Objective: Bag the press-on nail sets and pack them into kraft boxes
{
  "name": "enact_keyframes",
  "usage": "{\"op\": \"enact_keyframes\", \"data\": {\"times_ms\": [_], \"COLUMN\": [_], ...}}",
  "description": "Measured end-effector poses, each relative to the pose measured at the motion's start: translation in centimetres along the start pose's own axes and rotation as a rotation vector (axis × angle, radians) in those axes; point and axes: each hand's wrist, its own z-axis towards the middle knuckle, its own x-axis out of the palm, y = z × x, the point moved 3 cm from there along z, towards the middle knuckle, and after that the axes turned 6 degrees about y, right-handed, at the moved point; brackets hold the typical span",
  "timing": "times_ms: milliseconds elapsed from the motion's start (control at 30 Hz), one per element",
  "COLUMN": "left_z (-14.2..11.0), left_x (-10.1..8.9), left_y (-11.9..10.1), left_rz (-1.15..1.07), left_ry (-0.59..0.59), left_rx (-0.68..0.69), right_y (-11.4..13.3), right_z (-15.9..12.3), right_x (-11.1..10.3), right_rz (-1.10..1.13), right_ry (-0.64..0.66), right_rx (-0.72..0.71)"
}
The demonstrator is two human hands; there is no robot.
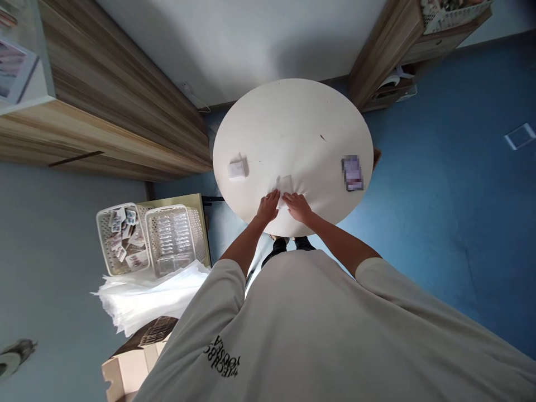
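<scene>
On a round white table [288, 111], a small translucent white packet [286, 184] lies flat near the front edge, directly before me. My left hand [268, 206] is at its lower left side with the fingers together and closed on the edge. At the lower right side, my right hand [298, 206] has its fingers bent and closed on the packet as well. The fingers partly cover its near end. To the left lies a small white block-like packet [237, 170] with a thin piece sticking up.
A blurred purple item [352, 173] lies at the table's right. Left of the table, a white basket [171, 209] holds clear plastic cases, and another basket [100, 234] holds small printed pieces. White sheets [154, 296] and a cardboard box [125, 374] are nearer. Wooden cabinets [138, 100] flank the table.
</scene>
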Motion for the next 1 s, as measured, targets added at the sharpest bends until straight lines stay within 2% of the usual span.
{"op": "enact_keyframes", "data": {"times_ms": [167, 433, 600, 667, 800, 900, 1000], "left_z": [1.0, 1.4, 1.7, 2.0, 3.2, 4.1, 4.4], "left_x": [0.0, -0.9, -0.7, -0.7, -1.2, -1.7, -1.9], "left_y": [0.4, 0.2, 0.7, 1.0, 1.7, 2.0, 2.3], "left_rz": [0.063, 0.247, 0.250, 0.184, -0.094, -0.331, -0.477], "left_ry": [-0.019, 0.043, 0.072, 0.056, -0.005, -0.068, -0.135], "left_rx": [0.024, 0.006, 0.038, 0.005, -0.185, -0.252, -0.280], "right_y": [-0.6, -0.4, -0.2, -0.3, -1.1, -2.0, -2.9], "right_z": [0.6, 2.1, 2.5, 2.8, 3.9, 5.3, 6.7], "right_x": [0.0, -0.9, -2.0, -2.8, -4.4, -5.1, -5.0], "right_rz": [0.009, -0.317, -0.346, -0.317, -0.222, -0.123, -0.005], "right_ry": [-0.008, 0.102, 0.117, 0.114, 0.103, 0.087, 0.061], "right_rx": [0.009, -0.064, -0.100, -0.109, -0.082, 0.003, 0.105]}}
